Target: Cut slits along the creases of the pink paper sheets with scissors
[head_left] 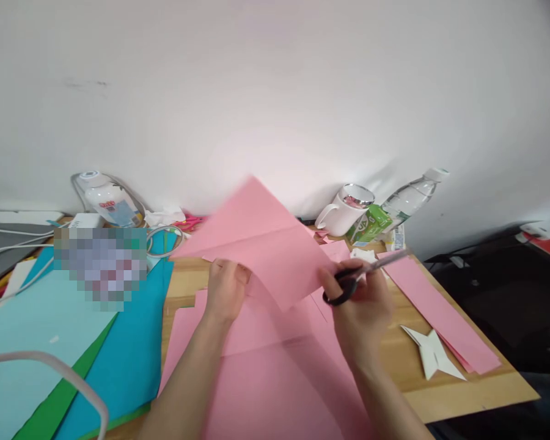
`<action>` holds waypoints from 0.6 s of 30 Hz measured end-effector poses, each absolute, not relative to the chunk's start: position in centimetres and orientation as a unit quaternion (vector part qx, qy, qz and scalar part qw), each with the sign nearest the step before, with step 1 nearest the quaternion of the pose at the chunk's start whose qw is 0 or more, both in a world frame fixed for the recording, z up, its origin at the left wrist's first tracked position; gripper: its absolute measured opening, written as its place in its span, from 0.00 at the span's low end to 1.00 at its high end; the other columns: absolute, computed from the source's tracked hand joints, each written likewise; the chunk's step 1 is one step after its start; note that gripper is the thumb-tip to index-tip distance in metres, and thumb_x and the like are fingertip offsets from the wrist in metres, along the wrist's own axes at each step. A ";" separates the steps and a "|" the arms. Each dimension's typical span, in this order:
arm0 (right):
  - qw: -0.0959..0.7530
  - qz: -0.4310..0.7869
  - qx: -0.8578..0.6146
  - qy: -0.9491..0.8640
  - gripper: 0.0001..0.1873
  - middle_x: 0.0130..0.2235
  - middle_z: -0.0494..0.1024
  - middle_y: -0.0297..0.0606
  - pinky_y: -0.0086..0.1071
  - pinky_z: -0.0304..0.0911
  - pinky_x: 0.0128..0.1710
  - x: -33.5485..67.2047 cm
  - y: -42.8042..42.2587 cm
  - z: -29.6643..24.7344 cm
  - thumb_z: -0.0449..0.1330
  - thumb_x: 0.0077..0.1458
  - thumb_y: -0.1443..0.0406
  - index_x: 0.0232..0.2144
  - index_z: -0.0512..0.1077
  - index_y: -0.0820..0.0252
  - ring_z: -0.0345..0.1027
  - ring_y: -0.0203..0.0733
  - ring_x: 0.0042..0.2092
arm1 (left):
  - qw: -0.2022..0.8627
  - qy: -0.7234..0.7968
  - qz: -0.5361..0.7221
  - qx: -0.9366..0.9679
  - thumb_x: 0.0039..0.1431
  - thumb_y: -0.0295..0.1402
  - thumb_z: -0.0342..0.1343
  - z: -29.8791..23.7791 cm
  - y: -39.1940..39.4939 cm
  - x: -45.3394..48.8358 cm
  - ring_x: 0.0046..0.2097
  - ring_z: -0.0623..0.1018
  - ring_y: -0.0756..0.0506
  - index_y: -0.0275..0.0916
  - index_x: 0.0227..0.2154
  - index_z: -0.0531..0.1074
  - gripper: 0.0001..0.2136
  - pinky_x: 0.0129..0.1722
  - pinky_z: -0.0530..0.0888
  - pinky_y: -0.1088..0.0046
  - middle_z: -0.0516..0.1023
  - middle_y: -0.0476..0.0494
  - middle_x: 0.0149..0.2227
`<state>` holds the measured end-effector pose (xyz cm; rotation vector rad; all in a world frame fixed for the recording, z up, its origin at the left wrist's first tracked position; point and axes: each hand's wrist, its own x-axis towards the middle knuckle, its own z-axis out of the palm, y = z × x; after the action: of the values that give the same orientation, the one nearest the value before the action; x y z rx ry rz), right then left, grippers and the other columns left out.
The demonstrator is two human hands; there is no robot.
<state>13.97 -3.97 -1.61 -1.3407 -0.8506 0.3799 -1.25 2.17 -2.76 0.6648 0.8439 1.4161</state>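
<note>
A creased sheet of pink paper (256, 226) is raised above the table, tilted with one corner pointing up. My left hand (227, 290) is closed at its lower left edge, fingertips partly hidden by the sheet. My right hand (364, 305) grips black-handled scissors (343, 290), whose blades point up and to the right. The right thumb and fingers also meet the right corner of the raised sheet. Below both hands lie larger pink sheets (279, 379). A white folded paper star (431, 354) rests on the wood to the right, beside long pink strips (444, 311).
Light blue, green and blue paper (137, 348) covers the left side, with a white cable (64, 366) in front. Along the wall stand a white bottle (112, 198), a mug (343, 211), a green carton (370, 225) and a tilted clear bottle (415, 195). The wooden table (481, 397) ends at right.
</note>
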 end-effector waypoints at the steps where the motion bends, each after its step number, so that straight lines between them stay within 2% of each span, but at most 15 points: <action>1: 0.684 0.191 -0.597 -0.373 0.13 0.25 0.69 0.28 0.23 0.58 0.21 14.7 -3.2 -1.2 0.67 0.40 0.67 0.29 0.67 0.59 0.60 0.30 0.24 | 0.642 0.354 0.614 0.293 0.49 0.38 0.60 -2.5 2.2 -1.1 0.32 0.76 0.46 0.38 0.25 0.71 0.08 0.33 0.73 0.68 0.76 0.46 0.28; 4: 0.699 0.221 -0.594 -0.330 0.15 0.26 0.70 0.29 0.23 0.58 0.23 16.4 -1.5 -0.8 0.67 0.38 0.66 0.31 0.68 0.60 0.61 0.30 0.25 | 0.686 0.308 0.585 0.303 0.49 0.48 0.57 -1.9 2.1 -0.6 0.34 0.78 0.43 0.37 0.27 0.71 0.17 0.35 0.74 0.62 0.78 0.42 0.31; 6: 0.703 0.216 -0.603 -0.308 0.16 0.25 0.70 0.29 0.24 0.59 0.23 16.8 -1.1 -0.9 0.67 0.37 0.66 0.31 0.67 0.61 0.61 0.30 0.24 | 0.690 0.293 0.574 0.329 0.50 0.50 0.55 -1.9 2.0 -0.5 0.34 0.78 0.44 0.36 0.31 0.72 0.19 0.37 0.74 0.62 0.77 0.43 0.31; 8: 0.689 0.217 -0.619 -0.310 0.16 0.25 0.70 0.30 0.24 0.59 0.22 16.8 -1.1 -1.2 0.67 0.37 0.66 0.31 0.67 0.61 0.61 0.30 0.24 | 0.667 0.311 0.570 0.366 0.49 0.44 0.59 -2.2 1.9 -0.5 0.31 0.77 0.48 0.36 0.35 0.72 0.16 0.37 0.74 0.66 0.76 0.47 0.28; 11: 0.640 0.238 -0.640 -0.352 0.16 0.23 0.69 0.28 0.24 0.58 0.20 16.7 -1.3 -1.7 0.66 0.37 0.66 0.32 0.68 0.60 0.60 0.31 0.22 | 0.629 0.353 0.570 0.392 0.47 0.34 0.63 -2.8 1.8 -0.3 0.31 0.76 0.50 0.37 0.35 0.72 0.12 0.36 0.74 0.70 0.76 0.49 0.27; 16: 0.616 0.245 -0.628 -0.408 0.16 0.25 0.70 0.30 0.26 0.60 0.25 17.3 -1.0 -2.8 0.65 0.38 0.67 0.33 0.68 0.59 0.62 0.32 0.26 | 0.612 0.368 0.571 0.405 0.45 0.30 0.62 -3.4 1.5 0.3 0.35 0.78 0.45 0.38 0.32 0.73 0.09 0.36 0.75 0.67 0.79 0.45 0.32; 18: 0.623 0.262 -0.621 -0.397 0.17 0.25 0.68 0.29 0.25 0.59 0.23 17.6 -0.8 -3.2 0.65 0.38 0.66 0.34 0.67 0.59 0.60 0.32 0.25 | 0.614 0.358 0.558 0.428 0.44 0.30 0.62 -3.4 1.1 0.4 0.37 0.78 0.43 0.39 0.31 0.74 0.08 0.38 0.75 0.64 0.79 0.44 0.33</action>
<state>17.65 -0.76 -3.22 -1.4257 -0.9109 0.6017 0.39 1.09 -3.38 0.9859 0.8241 1.2867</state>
